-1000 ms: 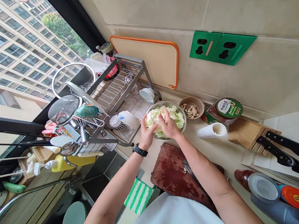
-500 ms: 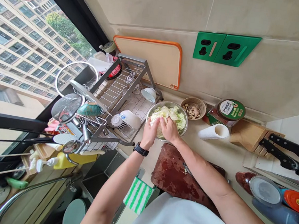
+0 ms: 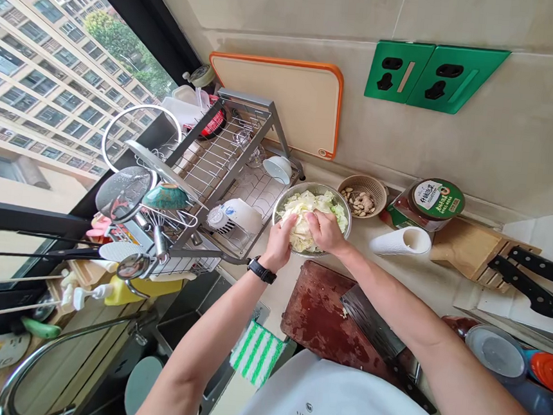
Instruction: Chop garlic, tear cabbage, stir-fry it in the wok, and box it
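A stainless steel bowl (image 3: pixel 314 186) stands on the counter, heaped with torn pale green cabbage leaves (image 3: pixel 315 204). My left hand (image 3: pixel 279 242) and my right hand (image 3: pixel 325 232) both press into the near side of the heap, gripping leaves, with the fingers partly hidden among them. A black watch circles my left wrist. Just below the bowl lies a stained wooden chopping board (image 3: pixel 313 307), with a cleaver (image 3: pixel 373 322) resting on it near my right forearm.
A metal dish rack (image 3: pixel 222 164) stands left of the bowl, with the sink (image 3: pixel 183 328) below it. To the right are a small basket of garlic (image 3: pixel 362 197), a sauce jar (image 3: pixel 426 204), a white roll (image 3: pixel 402 241) and a wooden knife block (image 3: pixel 466 250).
My hands have drawn closer together at the near side of the bowl. The view has shifted, and more of the cleaver now shows on the chopping board.
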### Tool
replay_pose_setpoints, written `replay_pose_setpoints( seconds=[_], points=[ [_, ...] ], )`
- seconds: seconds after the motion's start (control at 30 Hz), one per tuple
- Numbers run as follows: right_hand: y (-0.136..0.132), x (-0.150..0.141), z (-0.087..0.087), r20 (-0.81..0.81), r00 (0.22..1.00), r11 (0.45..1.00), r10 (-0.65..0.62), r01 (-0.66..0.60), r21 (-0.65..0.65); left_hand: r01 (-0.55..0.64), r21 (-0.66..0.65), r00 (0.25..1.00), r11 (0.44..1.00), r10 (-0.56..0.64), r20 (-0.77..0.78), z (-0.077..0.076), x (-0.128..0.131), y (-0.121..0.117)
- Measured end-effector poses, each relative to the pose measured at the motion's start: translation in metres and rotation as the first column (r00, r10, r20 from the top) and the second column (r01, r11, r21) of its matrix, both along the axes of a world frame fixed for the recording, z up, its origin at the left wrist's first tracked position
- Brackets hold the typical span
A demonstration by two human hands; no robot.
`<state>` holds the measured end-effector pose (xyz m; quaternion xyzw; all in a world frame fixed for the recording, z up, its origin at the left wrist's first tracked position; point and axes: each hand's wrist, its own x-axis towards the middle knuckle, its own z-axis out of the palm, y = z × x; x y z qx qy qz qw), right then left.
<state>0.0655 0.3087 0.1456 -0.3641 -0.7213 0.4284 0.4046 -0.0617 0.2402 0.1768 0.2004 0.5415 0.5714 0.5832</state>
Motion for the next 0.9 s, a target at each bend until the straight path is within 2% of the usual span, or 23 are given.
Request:
replay_pose_setpoints(
  seconds=[0.1, 0.17, 0.23, 0.3, 0.43, 0.53, 0.63, 0.77, 0.9],
  points=[
    [-0.003, -0.008, -0.002, -0.043, 0.999, 0.985, -0.005, -0.002, -0.173, -0.057, 0.041, 0.979, 0.998, 0.064, -0.194, -0.005, -0.002, 0.000],
    [-0.005, -0.017, 0.001, -0.090, 0.990, 0.959, -0.105, 0.076, -0.273, -0.057, 0.090, 0.943, 0.994, 0.083, -0.322, -0.007, -0.001, 0.000],
    [-0.006, -0.025, 0.006, -0.111, 0.968, 0.937, -0.225, 0.184, -0.296, -0.034, 0.110, 0.935, 0.993, 0.071, -0.349, -0.007, 0.001, 0.000],
    [-0.005, -0.029, 0.013, -0.112, 0.961, 0.948, -0.254, 0.224, -0.226, -0.021, 0.108, 0.950, 0.994, 0.053, -0.306, -0.006, 0.003, 0.001],
    [0.002, -0.027, 0.022, -0.093, 0.980, 0.984, -0.175, 0.170, -0.058, -0.026, 0.070, 0.975, 0.997, 0.041, -0.217, 0.000, 0.007, 0.003],
    [0.005, -0.026, 0.026, -0.068, 0.984, 0.985, -0.163, 0.158, -0.075, -0.051, 0.064, 0.977, 0.997, 0.063, -0.201, 0.005, 0.011, 0.006],
    [0.003, -0.029, 0.028, -0.075, 0.979, 0.980, -0.191, 0.186, -0.077, -0.069, 0.107, 0.962, 0.992, 0.095, -0.257, 0.008, 0.015, 0.009],
    [0.000, -0.033, 0.029, -0.084, 0.962, 0.966, -0.260, 0.259, -0.023, -0.137, 0.100, 0.941, 0.986, 0.161, -0.299, 0.008, 0.019, 0.014],
    [-0.002, -0.032, 0.030, -0.095, 0.963, 0.964, -0.252, 0.258, 0.057, -0.164, 0.037, 0.959, 0.986, 0.168, -0.229, 0.006, 0.017, 0.016]
  ],
)
